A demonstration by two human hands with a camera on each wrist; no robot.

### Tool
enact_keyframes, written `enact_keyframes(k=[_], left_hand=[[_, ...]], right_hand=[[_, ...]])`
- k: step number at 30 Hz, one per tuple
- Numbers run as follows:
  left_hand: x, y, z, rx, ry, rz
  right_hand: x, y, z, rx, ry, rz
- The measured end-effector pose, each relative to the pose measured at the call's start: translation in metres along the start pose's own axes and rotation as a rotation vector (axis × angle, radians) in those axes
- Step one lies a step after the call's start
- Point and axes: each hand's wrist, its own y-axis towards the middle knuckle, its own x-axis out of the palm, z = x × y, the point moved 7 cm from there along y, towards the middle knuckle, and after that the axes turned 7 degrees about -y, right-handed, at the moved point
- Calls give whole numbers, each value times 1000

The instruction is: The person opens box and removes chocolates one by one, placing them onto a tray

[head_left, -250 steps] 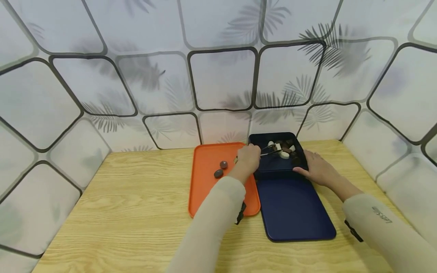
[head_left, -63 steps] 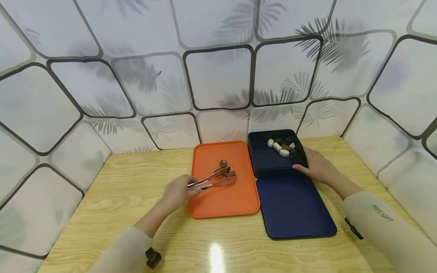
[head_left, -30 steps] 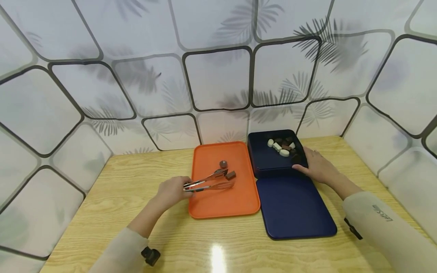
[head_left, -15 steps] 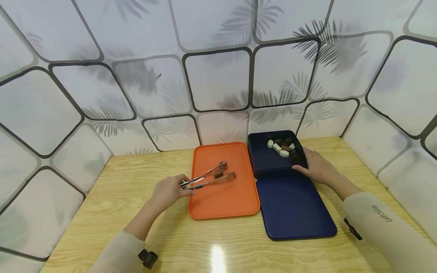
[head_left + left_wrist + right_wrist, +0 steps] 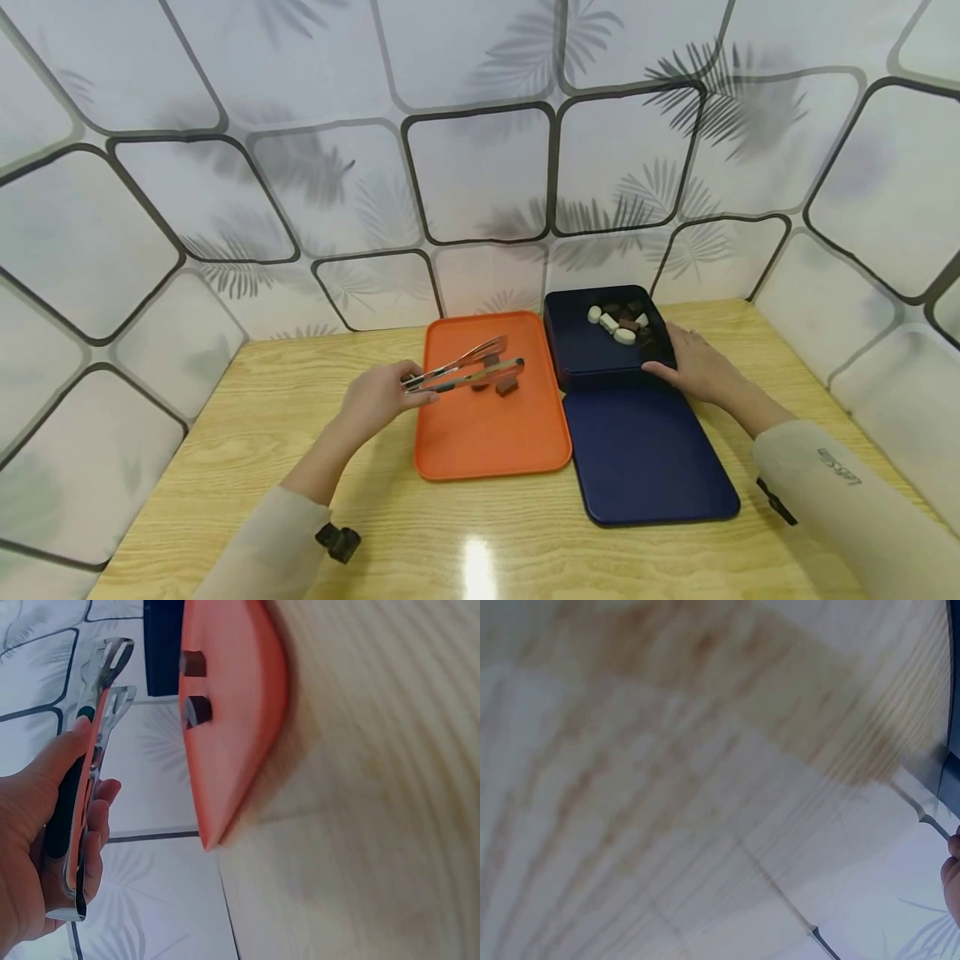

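My left hand (image 5: 375, 402) grips metal tongs (image 5: 447, 386) by their dark handle. The tongs' arms stand apart over the left side of an orange tray (image 5: 495, 442), with nothing between their ends. Below them on the tray lie a brown block (image 5: 507, 386) that looks like chocolate and two more brown pieces, partly hidden by the tongs. In the left wrist view the tongs (image 5: 69, 802) point up, beside two of the brown pieces (image 5: 197, 710). My right hand (image 5: 697, 362) holds the right front corner of a dark blue box (image 5: 600, 382), thumb at the front, fingers along the side.
Inside the box, white pieces (image 5: 625, 337) and brown ones are heaped toward the right. A flat dark blue lid or tray (image 5: 652, 467) lies in front of the box, right of the orange tray. Patterned cloth walls (image 5: 487, 175) enclose the wooden table (image 5: 300, 433).
My left hand has brought the tongs from the box to the orange tray, where a third brown piece now lies. Lately the tongs have lifted a little. The right hand stays at the box.
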Motion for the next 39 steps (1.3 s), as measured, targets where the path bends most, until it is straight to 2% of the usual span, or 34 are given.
enact_keyframes(k=[9, 17, 22, 27, 30, 35, 39], left_hand=[[2, 29, 27, 8, 32, -34], [11, 48, 50, 13, 83, -87], [20, 61, 64, 24, 47, -92], [33, 78, 76, 12, -67, -131], [38, 87, 85, 18, -75, -137], [44, 99, 99, 36, 38, -128], [54, 107, 108, 27, 106, -152]], right_hand=[[0, 2, 0, -14, -13, 7], [-1, 1, 0, -19, -8, 20], [2, 1, 2, -10, -23, 3], [1, 1, 0, -8, -30, -2], [0, 1, -2, -8, -36, -8], [0, 1, -3, -4, -37, -13], [-1, 2, -2, -7, -28, 3]])
